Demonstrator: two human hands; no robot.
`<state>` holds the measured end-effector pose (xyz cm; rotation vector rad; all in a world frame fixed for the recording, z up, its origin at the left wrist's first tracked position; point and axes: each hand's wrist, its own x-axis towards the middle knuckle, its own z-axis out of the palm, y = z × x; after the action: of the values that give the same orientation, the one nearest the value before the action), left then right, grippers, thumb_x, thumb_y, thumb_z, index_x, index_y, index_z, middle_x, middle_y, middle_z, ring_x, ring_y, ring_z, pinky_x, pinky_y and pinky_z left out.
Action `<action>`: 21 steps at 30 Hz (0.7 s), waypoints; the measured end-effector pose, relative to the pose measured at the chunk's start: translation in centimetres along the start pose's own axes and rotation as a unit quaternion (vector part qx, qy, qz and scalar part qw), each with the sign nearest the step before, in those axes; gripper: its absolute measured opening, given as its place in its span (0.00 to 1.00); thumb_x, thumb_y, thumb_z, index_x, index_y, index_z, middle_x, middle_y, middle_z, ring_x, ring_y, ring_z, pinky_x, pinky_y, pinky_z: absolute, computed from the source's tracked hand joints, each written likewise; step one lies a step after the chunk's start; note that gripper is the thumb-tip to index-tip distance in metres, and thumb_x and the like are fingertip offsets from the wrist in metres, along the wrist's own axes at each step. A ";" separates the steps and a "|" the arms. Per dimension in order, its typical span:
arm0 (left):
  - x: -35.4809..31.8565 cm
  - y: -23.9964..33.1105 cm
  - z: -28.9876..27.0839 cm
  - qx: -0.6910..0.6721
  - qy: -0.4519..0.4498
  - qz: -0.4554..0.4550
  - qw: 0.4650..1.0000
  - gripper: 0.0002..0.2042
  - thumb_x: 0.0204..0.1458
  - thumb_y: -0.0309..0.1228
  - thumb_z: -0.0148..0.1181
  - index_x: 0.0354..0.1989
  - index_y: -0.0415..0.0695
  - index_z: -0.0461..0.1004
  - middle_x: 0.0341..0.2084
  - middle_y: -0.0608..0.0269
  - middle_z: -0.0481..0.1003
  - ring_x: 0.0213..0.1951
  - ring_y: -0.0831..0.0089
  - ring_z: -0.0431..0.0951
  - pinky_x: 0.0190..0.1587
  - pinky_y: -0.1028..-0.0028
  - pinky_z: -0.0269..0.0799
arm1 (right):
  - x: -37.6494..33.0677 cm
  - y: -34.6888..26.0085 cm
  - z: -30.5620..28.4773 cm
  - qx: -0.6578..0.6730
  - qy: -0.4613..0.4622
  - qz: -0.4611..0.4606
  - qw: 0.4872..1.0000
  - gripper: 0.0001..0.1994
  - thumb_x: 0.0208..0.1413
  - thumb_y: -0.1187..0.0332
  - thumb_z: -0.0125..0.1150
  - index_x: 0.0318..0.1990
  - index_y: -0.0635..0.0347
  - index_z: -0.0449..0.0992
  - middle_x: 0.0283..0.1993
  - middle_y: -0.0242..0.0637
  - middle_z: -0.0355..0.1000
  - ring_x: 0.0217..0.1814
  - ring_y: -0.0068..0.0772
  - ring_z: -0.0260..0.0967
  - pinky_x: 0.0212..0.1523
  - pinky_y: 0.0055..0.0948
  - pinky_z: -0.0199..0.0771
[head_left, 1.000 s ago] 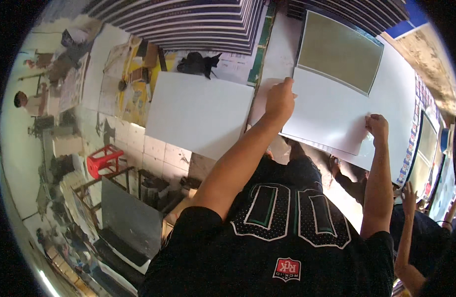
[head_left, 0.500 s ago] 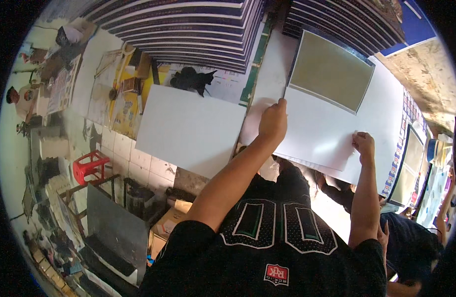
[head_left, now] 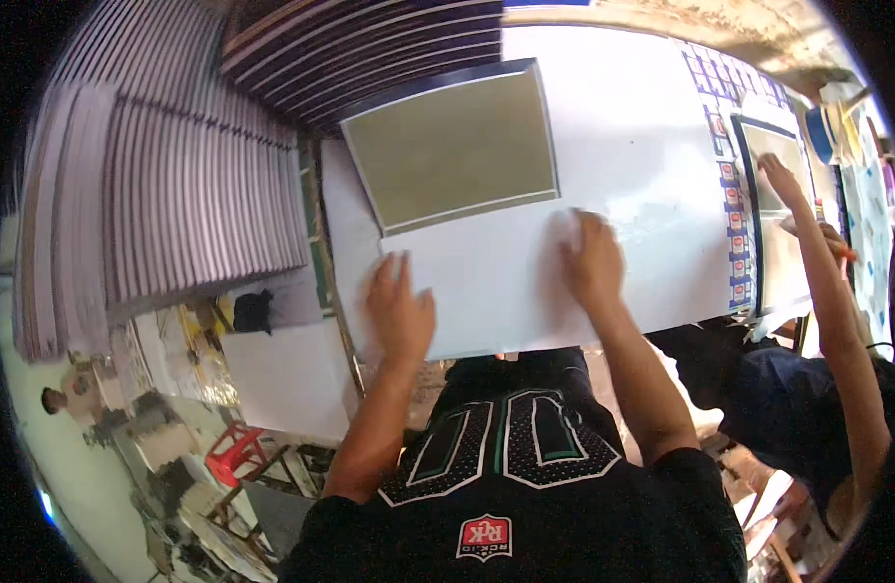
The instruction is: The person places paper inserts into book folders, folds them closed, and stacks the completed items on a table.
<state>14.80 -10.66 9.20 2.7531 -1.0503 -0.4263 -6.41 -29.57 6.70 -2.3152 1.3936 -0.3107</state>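
A large white sheet point(head_left: 491, 296) lies on the table under both hands, its near edge close to my body. My left hand point(head_left: 399, 306) is over the sheet's left part, fingers spread and holding nothing. Over its right part is my right hand point(head_left: 593, 260), slightly blurred, fingers apart and pointing away from me. Just beyond the hands, a tan rectangular panel point(head_left: 455, 151) with a white line and dark border lies flat at a slight tilt. Its near edge runs along the sheet's far part.
Tall stacks of dark-edged boards point(head_left: 389, 58) and pale-edged boards point(head_left: 205, 194) stand behind and left. A second white sheet point(head_left: 287, 374) lies at lower left, near a red stool point(head_left: 236, 452). At right, a co-worker's arm point(head_left: 822, 262) reaches over a dark-bordered panel point(head_left: 778, 209).
My view has turned, so the panel and table appear further left. My closed hands have loosened from the sheet's sides, and both now rest over it with fingers apart.
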 end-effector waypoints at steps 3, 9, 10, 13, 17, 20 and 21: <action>0.1 5.1 4.1 0.027 0.029 0.219 0.975 0.33 0.55 0.43 0.57 0.67 0.40 0.56 0.69 0.44 0.49 0.70 0.47 0.47 0.68 0.47 0.40 | -0.4 -2.5 2.4 0.009 -0.039 -0.215 0.976 0.23 0.54 0.70 0.52 0.59 0.61 0.67 0.67 0.49 0.58 0.72 0.50 0.51 0.68 0.56 0.49; 0.1 6.6 7.4 0.060 -0.027 0.161 0.985 0.33 0.58 0.45 0.47 0.67 0.36 0.54 0.70 0.40 0.46 0.72 0.47 0.41 0.68 0.43 0.30 | 0.1 -2.4 4.0 0.000 -0.144 -0.266 0.953 0.29 0.55 0.61 0.52 0.65 0.59 0.62 0.73 0.44 0.50 0.76 0.44 0.43 0.72 0.56 0.39; -0.1 6.3 7.5 0.052 -0.025 0.152 0.987 0.33 0.58 0.45 0.47 0.67 0.36 0.54 0.70 0.40 0.46 0.72 0.47 0.41 0.68 0.43 0.30 | -0.3 -2.5 3.9 0.005 -0.131 -0.274 0.953 0.29 0.55 0.60 0.52 0.65 0.59 0.61 0.73 0.43 0.50 0.76 0.44 0.43 0.72 0.56 0.39; -0.1 5.8 7.6 0.071 -0.073 0.137 0.985 0.34 0.57 0.46 0.47 0.67 0.37 0.55 0.70 0.42 0.45 0.72 0.47 0.41 0.68 0.43 0.29 | 0.1 -3.0 3.7 -0.012 -0.173 -0.269 0.947 0.29 0.56 0.60 0.52 0.65 0.59 0.61 0.73 0.43 0.49 0.76 0.45 0.43 0.71 0.58 0.39; 0.2 6.0 7.4 0.043 -0.044 0.147 0.987 0.33 0.56 0.46 0.50 0.67 0.40 0.57 0.70 0.45 0.47 0.72 0.50 0.43 0.68 0.43 0.34 | 0.3 -3.5 4.0 -0.004 -0.179 -0.260 0.949 0.29 0.54 0.60 0.54 0.64 0.58 0.63 0.72 0.42 0.52 0.75 0.46 0.46 0.68 0.63 0.44; 0.3 6.0 7.1 0.034 -0.043 0.152 0.987 0.33 0.55 0.46 0.51 0.67 0.41 0.58 0.70 0.46 0.48 0.72 0.52 0.44 0.67 0.42 0.37 | -0.1 -3.3 4.6 -0.033 -0.181 -0.274 0.944 0.28 0.56 0.60 0.52 0.65 0.59 0.62 0.73 0.43 0.51 0.76 0.47 0.44 0.69 0.63 0.41; 0.4 6.0 7.1 0.036 -0.060 0.141 0.988 0.33 0.55 0.46 0.52 0.67 0.42 0.58 0.70 0.47 0.49 0.71 0.53 0.46 0.67 0.43 0.39 | -0.2 -3.3 4.9 -0.039 -0.179 -0.261 0.948 0.28 0.56 0.60 0.52 0.64 0.59 0.63 0.72 0.43 0.51 0.76 0.47 0.45 0.69 0.63 0.40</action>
<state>9.04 -15.73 3.96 2.6095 -1.4856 -0.5252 -1.96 -26.89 3.87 -2.6125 0.6194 0.0230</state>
